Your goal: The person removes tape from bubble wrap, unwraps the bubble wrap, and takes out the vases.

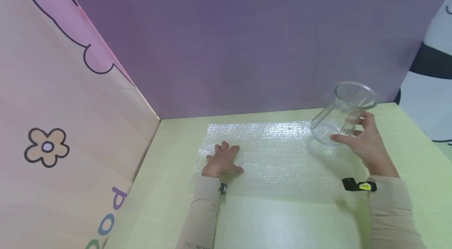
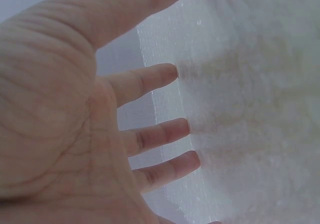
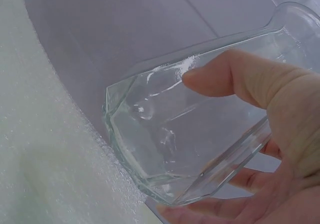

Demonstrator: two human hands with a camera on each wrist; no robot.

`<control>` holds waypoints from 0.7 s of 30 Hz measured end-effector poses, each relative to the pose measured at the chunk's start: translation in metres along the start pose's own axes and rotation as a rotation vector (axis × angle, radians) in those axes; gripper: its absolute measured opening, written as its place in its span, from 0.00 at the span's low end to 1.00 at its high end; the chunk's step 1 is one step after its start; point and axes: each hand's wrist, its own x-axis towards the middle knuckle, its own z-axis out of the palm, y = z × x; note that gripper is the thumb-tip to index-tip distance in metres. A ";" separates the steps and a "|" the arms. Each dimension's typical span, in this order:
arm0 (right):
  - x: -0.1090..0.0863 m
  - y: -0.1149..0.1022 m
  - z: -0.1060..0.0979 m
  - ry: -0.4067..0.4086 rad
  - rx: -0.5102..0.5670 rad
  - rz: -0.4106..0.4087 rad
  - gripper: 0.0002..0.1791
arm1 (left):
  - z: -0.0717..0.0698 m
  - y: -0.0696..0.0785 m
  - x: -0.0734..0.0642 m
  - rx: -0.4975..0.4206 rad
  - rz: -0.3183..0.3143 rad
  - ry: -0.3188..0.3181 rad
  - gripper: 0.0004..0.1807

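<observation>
My right hand [image 1: 369, 143] grips a clear glass vase [image 1: 326, 121] with a flared rim and angular sides. The thumb lies on one side and the fingers wrap behind it. In the head view the vase leans with its rim to the upper right, near the right end of a bubble wrap sheet [image 1: 275, 162]. Close up in the right wrist view, the faceted base of the vase [image 3: 150, 129] is by the sheet's edge. My left hand [image 1: 222, 160] is spread with fingers straight over the left part of the sheet. The left wrist view shows its fingertips at the bubble wrap [image 2: 250, 109].
The pale yellow-green table [image 1: 279, 221] meets a purple wall panel [image 1: 247, 44] at the back. A pink panel with a flower drawing [image 1: 47, 147] stands along the left side. Another printed panel [image 1: 427, 96] is at the right.
</observation>
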 end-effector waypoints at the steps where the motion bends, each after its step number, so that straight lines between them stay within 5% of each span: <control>1: 0.000 0.000 0.000 0.004 -0.001 -0.001 0.60 | 0.000 0.000 0.000 -0.001 0.000 0.000 0.48; 21: 0.000 0.004 -0.006 0.090 -0.026 0.025 0.59 | 0.001 -0.001 0.000 -0.006 0.000 0.002 0.49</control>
